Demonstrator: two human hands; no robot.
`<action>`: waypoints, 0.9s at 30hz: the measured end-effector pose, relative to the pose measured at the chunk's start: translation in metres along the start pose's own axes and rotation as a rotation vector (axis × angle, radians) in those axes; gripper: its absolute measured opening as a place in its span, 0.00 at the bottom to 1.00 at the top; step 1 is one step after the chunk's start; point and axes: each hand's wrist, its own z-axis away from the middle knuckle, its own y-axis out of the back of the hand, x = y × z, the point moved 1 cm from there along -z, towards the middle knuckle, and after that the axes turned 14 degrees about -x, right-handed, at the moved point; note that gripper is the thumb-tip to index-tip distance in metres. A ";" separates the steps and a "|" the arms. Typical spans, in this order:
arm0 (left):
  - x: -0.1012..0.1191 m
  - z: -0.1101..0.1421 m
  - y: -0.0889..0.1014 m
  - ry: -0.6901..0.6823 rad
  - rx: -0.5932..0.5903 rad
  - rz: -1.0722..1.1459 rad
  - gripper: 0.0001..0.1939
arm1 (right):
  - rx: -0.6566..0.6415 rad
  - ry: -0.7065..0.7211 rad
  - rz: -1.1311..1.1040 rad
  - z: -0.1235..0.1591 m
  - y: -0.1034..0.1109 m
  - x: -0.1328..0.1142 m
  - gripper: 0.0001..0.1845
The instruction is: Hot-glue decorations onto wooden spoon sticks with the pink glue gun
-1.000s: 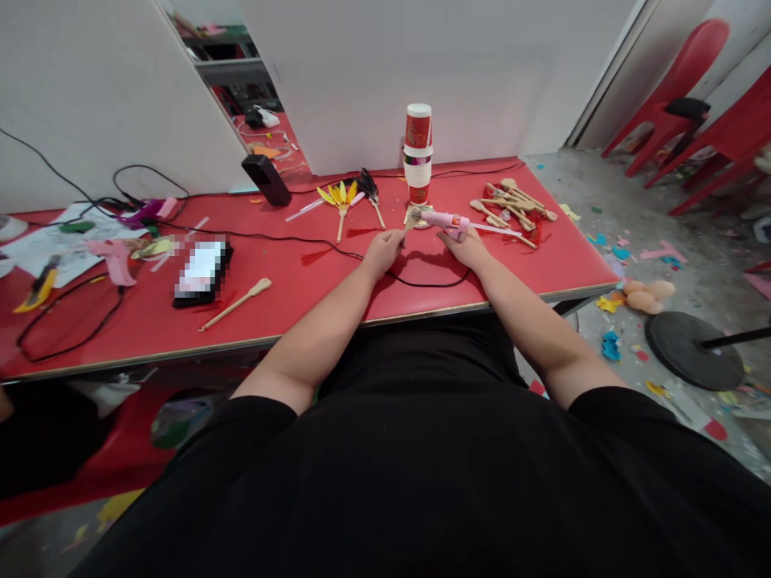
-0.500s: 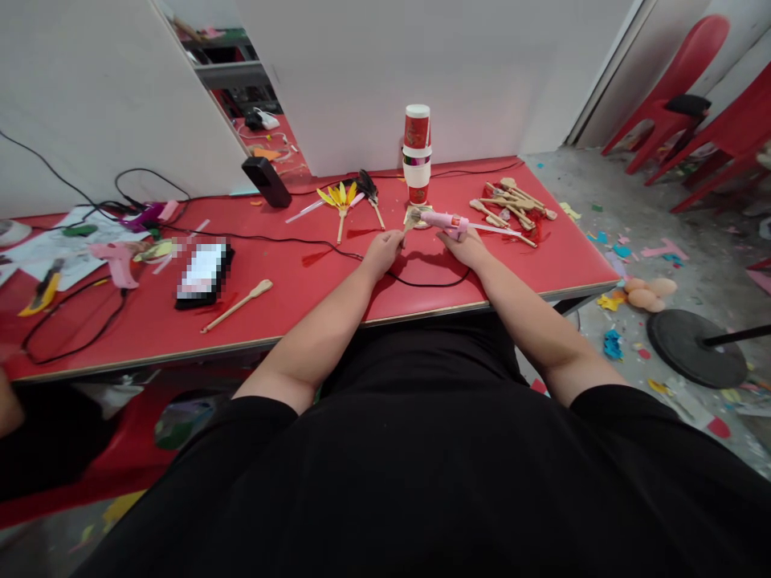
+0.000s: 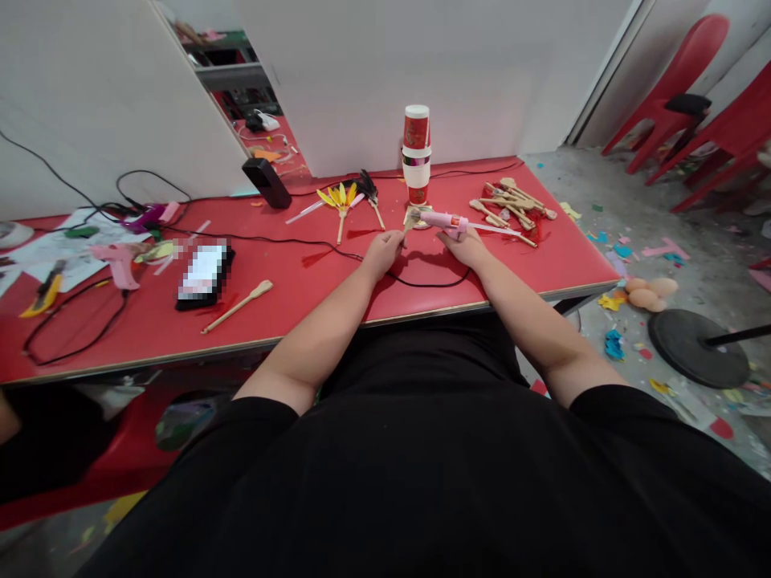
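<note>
My left hand [image 3: 381, 251] pinches the handle of a small wooden spoon [image 3: 411, 217] on the red table [image 3: 289, 281]. In my right hand [image 3: 463, 244] is a pink glue gun [image 3: 442, 220], its nozzle pointing left onto the spoon's head. A black cord [image 3: 422, 281] loops under my wrists. Just behind the spoon stands a stack of red and white paper cups [image 3: 417, 152].
A pile of wooden spoons [image 3: 511, 203] lies to the right, and a yellow feathered spoon [image 3: 340, 201] and a black one [image 3: 369, 191] to the left. A lone spoon [image 3: 238, 303], a phone [image 3: 203, 273], another pink glue gun [image 3: 120, 261] and cables sit further left. Red chairs [image 3: 680, 88] stand right.
</note>
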 end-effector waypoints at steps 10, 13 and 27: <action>0.004 0.002 -0.001 -0.013 -0.008 -0.001 0.17 | -0.061 0.019 0.017 -0.005 0.002 0.010 0.34; 0.003 0.001 -0.002 -0.012 0.001 -0.004 0.17 | -0.065 -0.016 0.051 -0.007 0.001 0.015 0.35; -0.001 -0.001 0.000 -0.034 -0.002 -0.009 0.19 | -0.021 -0.033 0.022 -0.015 -0.004 0.039 0.36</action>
